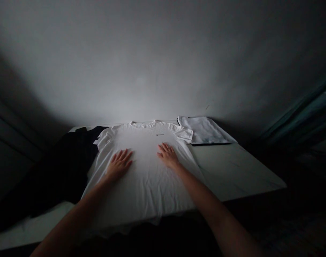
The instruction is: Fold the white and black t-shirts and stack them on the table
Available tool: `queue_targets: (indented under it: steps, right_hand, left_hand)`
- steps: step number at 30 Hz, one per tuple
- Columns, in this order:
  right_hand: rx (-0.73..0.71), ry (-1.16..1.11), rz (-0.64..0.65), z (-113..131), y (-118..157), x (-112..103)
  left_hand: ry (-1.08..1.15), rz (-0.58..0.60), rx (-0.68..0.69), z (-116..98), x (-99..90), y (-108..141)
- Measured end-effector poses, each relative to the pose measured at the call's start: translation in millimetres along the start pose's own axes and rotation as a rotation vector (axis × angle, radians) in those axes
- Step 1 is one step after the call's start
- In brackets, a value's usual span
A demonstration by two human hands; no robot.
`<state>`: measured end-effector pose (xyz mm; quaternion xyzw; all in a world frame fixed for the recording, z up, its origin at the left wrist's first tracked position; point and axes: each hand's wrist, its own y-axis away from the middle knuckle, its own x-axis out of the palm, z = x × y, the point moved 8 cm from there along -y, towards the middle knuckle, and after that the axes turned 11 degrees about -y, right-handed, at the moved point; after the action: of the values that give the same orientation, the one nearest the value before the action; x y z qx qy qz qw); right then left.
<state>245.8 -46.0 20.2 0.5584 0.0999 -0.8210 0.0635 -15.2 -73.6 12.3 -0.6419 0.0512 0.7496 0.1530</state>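
A white short-sleeved T-shirt [144, 171] lies flat on the table, collar at the far end, with a small dark logo on its chest. My left hand [120, 164] rests palm down on the shirt's left side, fingers spread. My right hand [168, 155] rests palm down on the shirt's right side, near the logo. Neither hand grips the cloth. The shirt's front hem hangs over the near table edge.
A folded white garment [205, 130] lies at the far right of the white table [237, 171]. A dark garment [66, 164] lies in a heap at the left. A wall stands behind the table, and a teal curtain [299, 114] hangs at the right.
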Motion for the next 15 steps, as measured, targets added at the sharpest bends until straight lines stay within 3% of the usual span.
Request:
queue_targets:
  steps: [3,5,7,11,13,15]
  right_hand:
    - [0.158,0.062,-0.073,-47.7,13.7,-22.3]
    - [0.278,0.071,-0.131,-49.4,20.2,-27.0]
    - [0.291,0.035,-0.143,-22.5,25.5,-18.2]
    - [-0.076,-0.087,0.004,62.8,42.8,14.6]
    - [-0.187,-0.100,0.058,76.0,55.8,18.1]
    - [-0.157,-0.081,0.067,63.8,59.8,10.7]
  left_hand:
    - [-0.048,-0.009,-0.058,42.5,5.2,21.2]
    - [-0.074,0.019,-0.142,44.7,3.5,22.5]
    - [-0.065,0.054,-0.184,22.0,-1.2,19.1]
    - [0.052,0.044,-0.054,-42.9,-13.2,19.4]
    - [0.123,0.044,0.018,-48.1,-16.2,25.5]
    - [0.204,0.059,0.001,-23.3,-19.7,30.3]
